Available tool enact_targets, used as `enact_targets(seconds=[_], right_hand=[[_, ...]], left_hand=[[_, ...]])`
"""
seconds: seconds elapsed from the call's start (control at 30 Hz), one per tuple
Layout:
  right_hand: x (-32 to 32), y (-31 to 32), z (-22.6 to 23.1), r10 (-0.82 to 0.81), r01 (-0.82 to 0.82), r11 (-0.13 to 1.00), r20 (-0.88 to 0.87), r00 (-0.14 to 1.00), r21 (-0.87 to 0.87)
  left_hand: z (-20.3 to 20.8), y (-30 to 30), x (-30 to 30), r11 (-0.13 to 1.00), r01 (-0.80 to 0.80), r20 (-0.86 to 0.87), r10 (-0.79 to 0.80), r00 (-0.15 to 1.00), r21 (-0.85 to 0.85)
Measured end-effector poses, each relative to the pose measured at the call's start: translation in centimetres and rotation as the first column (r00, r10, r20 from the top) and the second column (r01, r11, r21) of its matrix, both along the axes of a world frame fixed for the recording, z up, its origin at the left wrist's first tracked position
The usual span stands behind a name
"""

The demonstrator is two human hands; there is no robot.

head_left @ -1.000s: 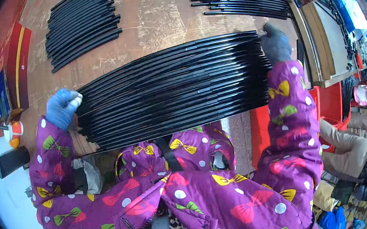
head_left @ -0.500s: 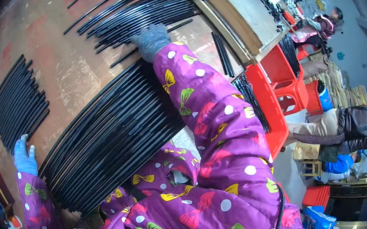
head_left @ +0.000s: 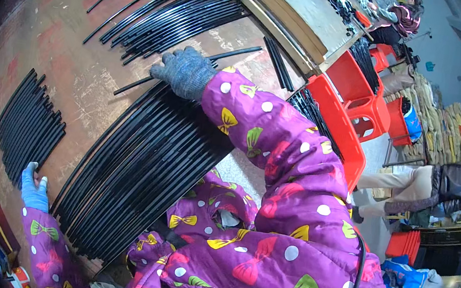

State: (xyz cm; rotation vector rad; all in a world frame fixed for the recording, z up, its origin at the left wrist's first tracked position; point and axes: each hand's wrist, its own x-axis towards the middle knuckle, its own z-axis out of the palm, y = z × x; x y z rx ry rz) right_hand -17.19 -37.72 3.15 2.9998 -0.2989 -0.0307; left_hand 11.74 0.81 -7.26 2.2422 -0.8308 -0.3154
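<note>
My right hand (head_left: pixel 184 71), in a grey knit glove, is closed round a black rod (head_left: pixel 237 53) whose ends stick out on both sides. It hovers over the upper edge of a wide layer of long black rods (head_left: pixel 143 172) lying side by side. Just beyond is a fanned bunch of black rods (head_left: pixel 177 20). My left hand (head_left: pixel 35 189), in a light-blue glove with bare fingertips, rests at the near end of a smaller bunch of rods (head_left: pixel 30 126). Its index finger and thumb are apart, with the index against the rod ends.
All the bunches lie on a worn brown table (head_left: pixel 88 81). Two loose rods (head_left: pixel 278 65) lie near its right edge. Red plastic stools (head_left: pixel 340 125) bearing more rods stand beside it. A person (head_left: pixel 444 191) walks at the right; another person (head_left: pixel 398 20) works farther back.
My right hand has drawn back from the fanned bunch toward the wide layer, carrying a rod with it. My left hand has barely shifted. The person at the right has moved.
</note>
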Motion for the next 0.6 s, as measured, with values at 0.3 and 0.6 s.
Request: enact_targets(seconds=[0.3,0.6], right_hand=[[-2.2,3.5,0.5,-0.044,0.036,0.974,0.032,0.999,0.222],[-3.8,6.4,0.4,-0.112,0.013,0.889,0.189,0.976,0.458]], left_hand=[[-0.1,-1.4,2.2,0.991,0.076,0.197,-0.096,0.976,0.109],[2.3,1.1,-2.4,0.976,0.078,0.573,-0.182,0.799,0.202]])
